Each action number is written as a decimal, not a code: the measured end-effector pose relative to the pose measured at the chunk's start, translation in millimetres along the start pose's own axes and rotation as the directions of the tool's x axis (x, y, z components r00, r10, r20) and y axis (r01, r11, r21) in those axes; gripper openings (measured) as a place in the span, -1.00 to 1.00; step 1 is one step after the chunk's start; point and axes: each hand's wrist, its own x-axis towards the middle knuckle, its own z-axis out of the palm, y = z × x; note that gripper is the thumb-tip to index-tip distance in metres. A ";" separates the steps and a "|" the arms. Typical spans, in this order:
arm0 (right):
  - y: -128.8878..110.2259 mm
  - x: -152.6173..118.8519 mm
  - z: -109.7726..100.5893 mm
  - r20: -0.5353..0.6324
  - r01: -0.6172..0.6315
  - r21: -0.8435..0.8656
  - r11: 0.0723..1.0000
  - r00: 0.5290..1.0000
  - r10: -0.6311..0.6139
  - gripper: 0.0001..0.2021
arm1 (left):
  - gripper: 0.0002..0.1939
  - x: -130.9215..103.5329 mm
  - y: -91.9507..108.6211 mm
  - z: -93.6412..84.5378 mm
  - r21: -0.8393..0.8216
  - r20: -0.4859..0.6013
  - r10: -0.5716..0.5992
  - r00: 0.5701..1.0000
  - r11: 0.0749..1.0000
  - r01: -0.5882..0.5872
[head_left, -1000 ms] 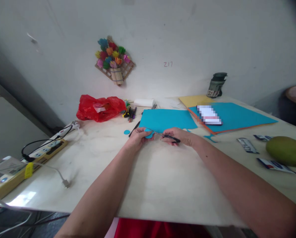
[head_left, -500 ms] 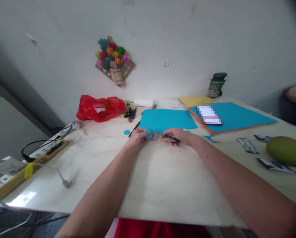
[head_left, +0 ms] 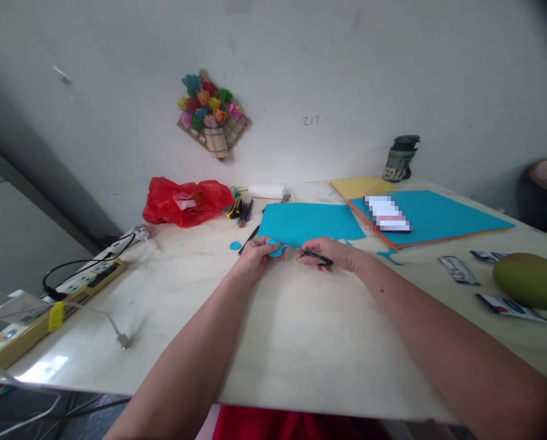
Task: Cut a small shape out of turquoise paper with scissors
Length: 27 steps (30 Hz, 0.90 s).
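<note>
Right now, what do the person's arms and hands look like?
The left hand and right hand wear no gloves, and no rings or watch can be made out. Both forearms are sleeveless. The right one has a small spot.

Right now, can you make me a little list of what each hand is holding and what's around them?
Left hand: small piece of blue paper
Right hand: scissors, blades at that paper
Just beyond the hands: blue sheet
Table, right side: phone on another blue sheet, green fruit
Table, left side: red bag, power strip
Wall: flower decoration
</note>
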 end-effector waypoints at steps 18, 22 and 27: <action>1.6 1.9 -0.1 -0.004 -0.023 0.051 0.998 1.000 0.023 -0.67 | -0.81 -0.1 0.3 1.6 0.006 -0.026 0.017 1.000 1.000 -0.016; 0.6 1.4 -0.5 0.001 -0.021 0.060 0.998 1.000 0.021 -0.67 | -0.81 0.3 -0.5 0.3 0.007 -0.018 0.024 1.000 1.000 -0.024; 0.6 0.8 -0.4 0.003 -0.003 0.059 0.998 1.000 0.003 -0.67 | -0.82 0.4 -0.4 -0.8 0.005 -0.013 0.014 1.000 1.000 -0.014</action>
